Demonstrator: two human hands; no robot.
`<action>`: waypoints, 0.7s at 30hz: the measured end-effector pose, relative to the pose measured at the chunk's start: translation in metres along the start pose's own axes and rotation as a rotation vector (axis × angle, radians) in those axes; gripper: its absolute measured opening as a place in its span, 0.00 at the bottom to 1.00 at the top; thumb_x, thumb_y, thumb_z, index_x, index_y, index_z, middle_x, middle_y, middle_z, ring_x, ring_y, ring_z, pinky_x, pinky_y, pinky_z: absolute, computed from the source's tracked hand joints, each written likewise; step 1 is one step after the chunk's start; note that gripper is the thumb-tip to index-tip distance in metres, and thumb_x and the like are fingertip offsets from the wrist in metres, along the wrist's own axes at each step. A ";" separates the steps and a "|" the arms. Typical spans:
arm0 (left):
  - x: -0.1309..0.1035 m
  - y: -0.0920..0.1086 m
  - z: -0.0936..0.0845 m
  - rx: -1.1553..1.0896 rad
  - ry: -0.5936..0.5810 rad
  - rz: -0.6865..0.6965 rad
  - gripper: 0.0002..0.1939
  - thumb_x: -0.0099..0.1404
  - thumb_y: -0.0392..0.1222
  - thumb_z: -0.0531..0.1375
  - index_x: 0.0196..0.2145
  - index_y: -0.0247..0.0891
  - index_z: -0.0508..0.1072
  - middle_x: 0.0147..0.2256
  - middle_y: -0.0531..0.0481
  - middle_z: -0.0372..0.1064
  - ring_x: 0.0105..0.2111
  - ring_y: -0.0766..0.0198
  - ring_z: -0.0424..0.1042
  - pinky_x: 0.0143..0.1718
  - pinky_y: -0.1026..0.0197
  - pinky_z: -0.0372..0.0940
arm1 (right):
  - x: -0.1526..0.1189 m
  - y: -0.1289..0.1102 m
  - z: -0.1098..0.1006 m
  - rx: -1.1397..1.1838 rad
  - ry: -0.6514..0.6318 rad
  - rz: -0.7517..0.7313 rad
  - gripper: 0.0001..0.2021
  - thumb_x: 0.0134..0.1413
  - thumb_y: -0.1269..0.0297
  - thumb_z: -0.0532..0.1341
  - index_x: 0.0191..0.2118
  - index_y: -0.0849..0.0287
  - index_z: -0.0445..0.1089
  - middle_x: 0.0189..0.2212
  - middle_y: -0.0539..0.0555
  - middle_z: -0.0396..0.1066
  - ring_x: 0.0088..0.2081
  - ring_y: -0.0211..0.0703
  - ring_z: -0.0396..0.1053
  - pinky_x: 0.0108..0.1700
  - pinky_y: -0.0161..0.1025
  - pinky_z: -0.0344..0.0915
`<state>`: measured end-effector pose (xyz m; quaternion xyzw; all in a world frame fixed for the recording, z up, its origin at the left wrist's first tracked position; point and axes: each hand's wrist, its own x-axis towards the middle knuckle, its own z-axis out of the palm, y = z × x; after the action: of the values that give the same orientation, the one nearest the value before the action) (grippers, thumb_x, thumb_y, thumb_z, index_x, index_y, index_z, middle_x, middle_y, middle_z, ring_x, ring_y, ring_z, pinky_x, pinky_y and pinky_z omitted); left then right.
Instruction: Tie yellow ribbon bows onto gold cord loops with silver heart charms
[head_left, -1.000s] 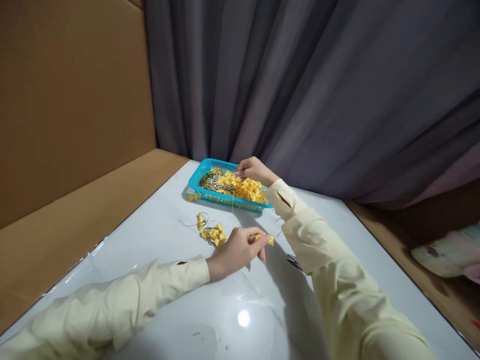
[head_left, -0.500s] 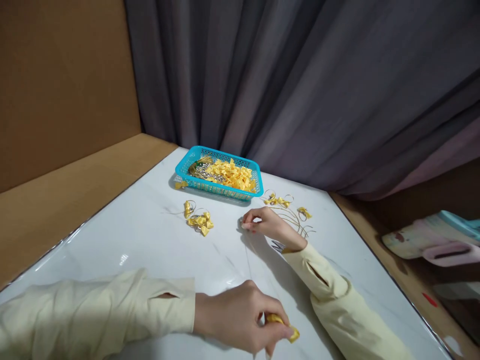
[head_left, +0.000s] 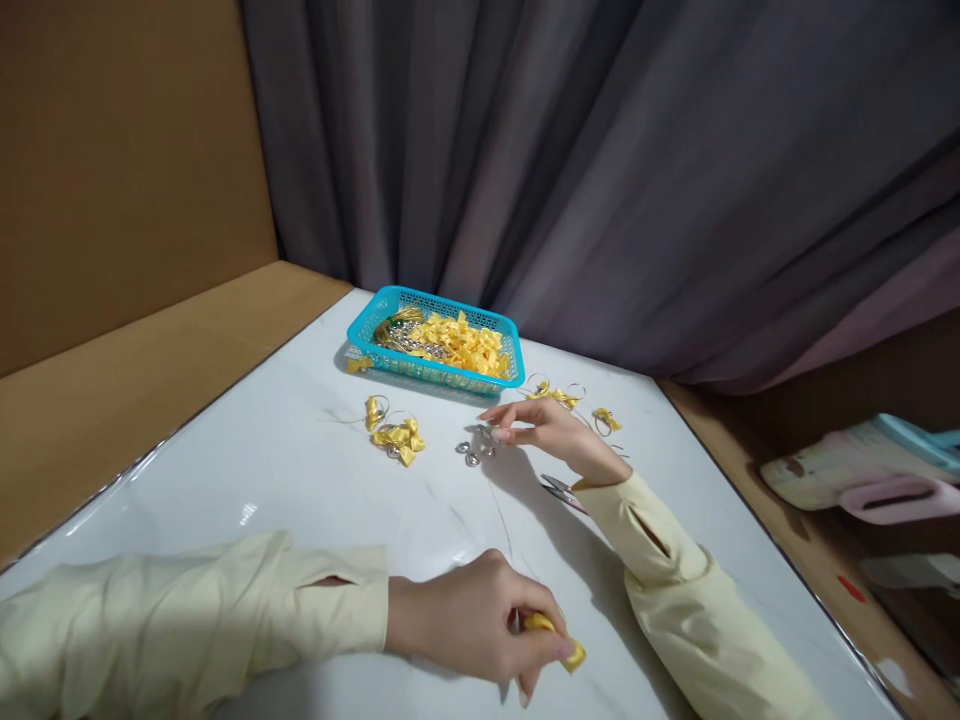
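Observation:
My left hand (head_left: 480, 628) pinches a yellow satin bow (head_left: 574, 656) between thumb and fingers, low over the near part of the white table. A thin wire (head_left: 501, 515) runs from near that bow toward the middle of the table. Further off, my right hand (head_left: 551, 432) hovers with its fingers apart over several small silver beads (head_left: 472, 459). Some of the beads are partly covered by its fingertips. Below the right wrist lies a pair of scissors (head_left: 561, 492), its handles partly under the cuff.
A blue basket (head_left: 435, 376) at the back holds yellow bows and a gold cord bundle. Bows with wire loops lie in one cluster (head_left: 400, 440) left of the beads and another (head_left: 555, 394) right of the basket. A tumbler (head_left: 862, 465) lies beyond the right edge.
My right hand has opened from a pinch and lifted slightly, uncovering the silver beads. My left hand keeps the bow, almost unmoved. More of the scissors shows.

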<state>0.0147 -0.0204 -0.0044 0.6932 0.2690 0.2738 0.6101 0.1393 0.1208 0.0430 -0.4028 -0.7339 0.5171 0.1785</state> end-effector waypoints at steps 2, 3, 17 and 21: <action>0.000 0.002 -0.001 -0.011 0.003 -0.035 0.09 0.60 0.35 0.56 0.27 0.31 0.76 0.14 0.54 0.65 0.14 0.74 0.57 0.16 0.73 0.55 | -0.006 -0.009 -0.008 0.016 0.021 -0.008 0.12 0.40 0.59 0.67 0.23 0.63 0.69 0.43 0.60 0.71 0.43 0.48 0.69 0.40 0.41 0.65; 0.000 0.002 -0.002 -0.013 0.002 -0.052 0.09 0.59 0.35 0.56 0.27 0.31 0.76 0.14 0.54 0.65 0.14 0.74 0.57 0.16 0.73 0.55 | -0.010 -0.013 -0.012 0.029 0.028 -0.012 0.12 0.42 0.58 0.67 0.24 0.63 0.69 0.42 0.60 0.72 0.43 0.47 0.69 0.39 0.41 0.65; -0.001 -0.004 0.000 0.143 -0.003 -0.008 0.08 0.60 0.33 0.54 0.29 0.33 0.74 0.14 0.57 0.63 0.14 0.74 0.59 0.18 0.74 0.57 | -0.048 -0.064 -0.046 0.341 0.341 -0.116 0.09 0.42 0.61 0.68 0.25 0.57 0.69 0.21 0.48 0.69 0.20 0.30 0.63 0.19 0.28 0.54; -0.004 -0.006 0.001 0.502 -0.039 0.209 0.10 0.60 0.34 0.57 0.21 0.35 0.69 0.14 0.57 0.61 0.16 0.71 0.59 0.20 0.70 0.56 | -0.051 -0.059 -0.043 0.299 0.276 -0.071 0.08 0.43 0.60 0.67 0.27 0.56 0.70 0.15 0.43 0.60 0.12 0.24 0.47 0.14 0.29 0.42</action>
<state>0.0126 -0.0234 -0.0102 0.8518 0.2438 0.2467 0.3925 0.1756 0.0993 0.1218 -0.4128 -0.6314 0.5535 0.3530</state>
